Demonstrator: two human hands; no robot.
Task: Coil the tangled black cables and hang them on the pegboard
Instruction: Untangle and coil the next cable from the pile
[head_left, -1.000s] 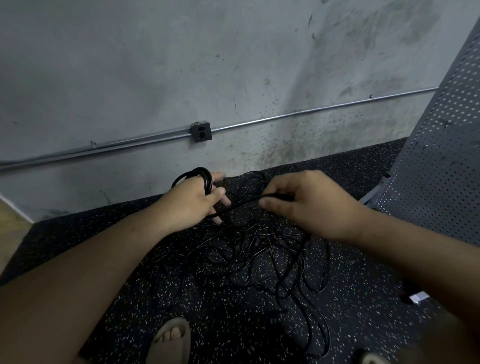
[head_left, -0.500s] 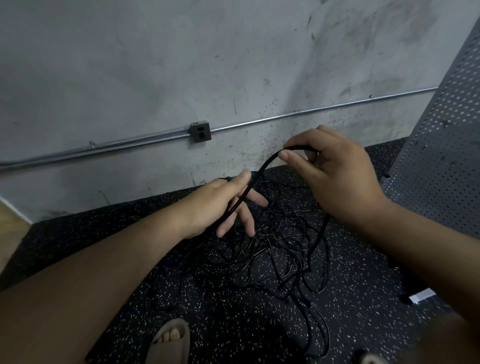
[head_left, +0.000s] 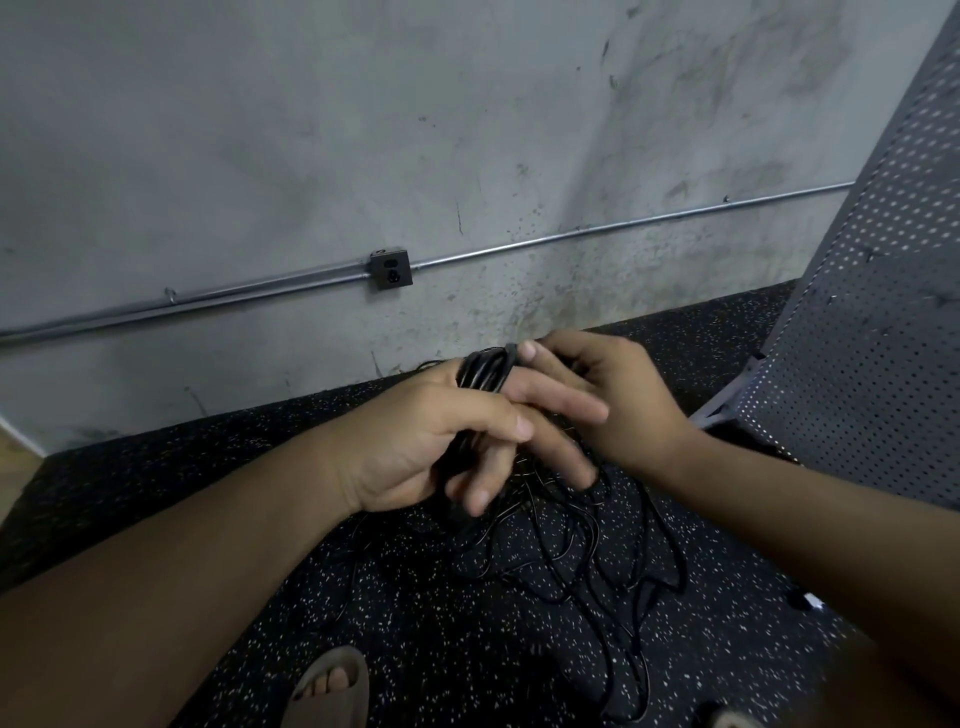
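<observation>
my left hand (head_left: 441, 447) holds the coil (head_left: 483, 370): the black loops sit round my fingers, and my thumb is folded across them to pin them. the loops stand roughly upright, their long axis running from the top of my fingers, on the wall side, down under my palm toward me. my right hand (head_left: 618, 410) is touching the left, thumb and forefinger pinching the strand (head_left: 511, 349) right at the top of the coil, so both hands are closed on cable.

the rest of the cable is the tangle (head_left: 597, 551). it lies on the speckled floor (head_left: 156, 478) straight below my hands and spreads a little to the right and back toward me, near my sandalled foot (head_left: 332, 686). the slack between strand and tangle drops behind my left fingers, where i can't follow it.

that drop is what the next wrap turns on, i think. the feed comes from below and from my right side, so my right hand is the nearer one to draw it up and lay it over, along the same axis as the loops on my fingers. a lot lies on the floor, so the coiling looks far from done. the pegboard (head_left: 872, 364) stands at the floor's right edge, nearer my right hand and well apart from the coil.
</observation>
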